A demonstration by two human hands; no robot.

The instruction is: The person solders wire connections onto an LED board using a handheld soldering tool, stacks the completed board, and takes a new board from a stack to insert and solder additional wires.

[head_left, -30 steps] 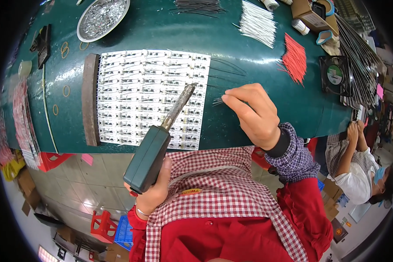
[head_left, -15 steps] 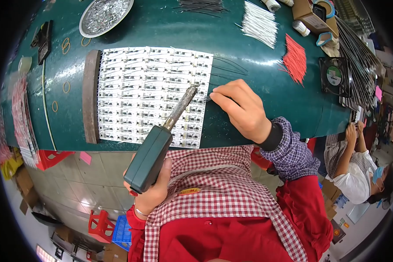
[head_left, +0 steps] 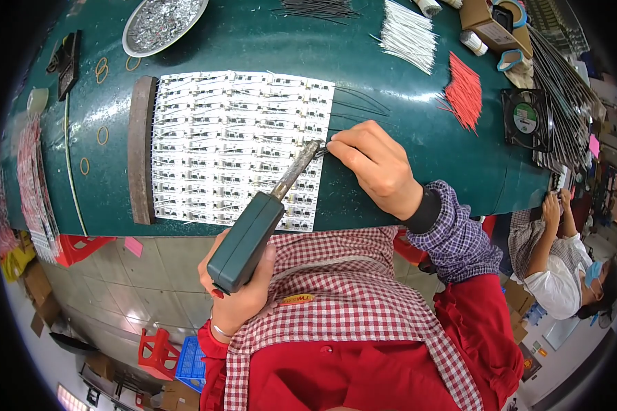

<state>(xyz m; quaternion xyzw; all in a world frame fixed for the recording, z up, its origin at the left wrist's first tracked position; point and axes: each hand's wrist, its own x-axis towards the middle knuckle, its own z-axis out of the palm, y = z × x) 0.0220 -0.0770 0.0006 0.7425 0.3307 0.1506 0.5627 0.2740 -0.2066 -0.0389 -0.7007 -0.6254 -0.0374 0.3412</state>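
Observation:
My left hand (head_left: 238, 291) is wrapped round the dark green handle of a soldering iron (head_left: 247, 240). Its metal barrel slants up and right, with the tip over the right edge of a white circuit board panel (head_left: 320, 109). Rows of small dark components and thin white wires cover that panel. At the same edge, my right hand (head_left: 380, 168) is closed in a pinch on a thin black wire (head_left: 321, 150), close to the iron's tip. The exact contact point is too small to tell. Several black wires (head_left: 360, 103) stick out from the panel's edge above this hand.
A dark bar (head_left: 141, 151) lies along the panel's left edge. Beyond are a metal bowl of scraps (head_left: 163, 27), white wires (head_left: 408, 38) and red wires (head_left: 463, 92). A small fan (head_left: 526, 118) stands at right. Rubber bands (head_left: 103, 135) lie at left. Another person (head_left: 555, 267) sits at far right.
The soldering iron has moved right and slightly down, bringing its tip to the panel's edge beside my right fingers. My right hand has shifted slightly left with the wire.

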